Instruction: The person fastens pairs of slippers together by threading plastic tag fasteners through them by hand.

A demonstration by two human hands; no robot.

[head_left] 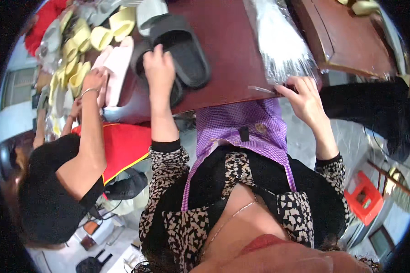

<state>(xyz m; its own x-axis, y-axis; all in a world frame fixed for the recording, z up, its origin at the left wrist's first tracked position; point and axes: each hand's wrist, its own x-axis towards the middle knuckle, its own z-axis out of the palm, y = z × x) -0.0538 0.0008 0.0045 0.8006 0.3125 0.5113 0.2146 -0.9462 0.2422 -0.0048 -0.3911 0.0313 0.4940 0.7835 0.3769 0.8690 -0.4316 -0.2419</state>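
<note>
A pair of black slide sandals (193, 61) lies on the dark red table, left of the middle. My left hand (159, 70) is over the left sandal of the pair, its fingers curled against it and partly hiding it. On the right is a stack of clear plastic bags (280, 43), shiny and crinkled. My right hand (304, 96) pinches the near edge of a bag, thumb and fingers together at the table's front edge.
Left of the black pair lie pink slide sandals (119, 73), with a co-worker's hand (94, 81) on them. Several yellow sandals (122, 23) and grey ones are heaped farther left. A brown cardboard box (346, 38) stands at the right. A red stool (365, 198) is on the floor.
</note>
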